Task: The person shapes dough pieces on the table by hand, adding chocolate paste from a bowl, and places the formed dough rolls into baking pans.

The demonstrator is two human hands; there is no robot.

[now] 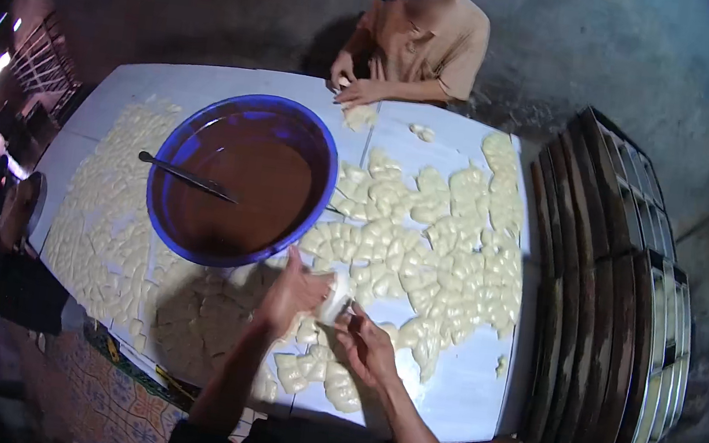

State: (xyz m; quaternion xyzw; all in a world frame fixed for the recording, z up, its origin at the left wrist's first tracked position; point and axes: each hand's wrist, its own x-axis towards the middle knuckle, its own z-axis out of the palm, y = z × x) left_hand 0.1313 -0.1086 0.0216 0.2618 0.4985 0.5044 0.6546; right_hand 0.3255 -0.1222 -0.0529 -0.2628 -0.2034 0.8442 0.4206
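At the near middle of the table my two hands meet around a white, rounded piece (334,299). My left hand (286,295) holds it from the left, thumb pointing up and apart, fingers reaching along its side. From the right, the bent fingertips of my right hand (367,347) grip its lower edge. What exactly the piece is does not show. Pale, glossy dough pieces (455,265) lie close together around and beneath my hands. Just beyond my left hand stands a big blue basin (331,174) of brown liquid (263,175), with a dark-handled utensil (187,176) leaning in it.
Smaller dough pieces (98,217) cover the left side of the white table (472,413). Across it a person (429,49) in a tan shirt and dark cap handles dough with both hands. Dark trays (592,304) are stacked along the right side. A patterned floor (100,385) shows at lower left.
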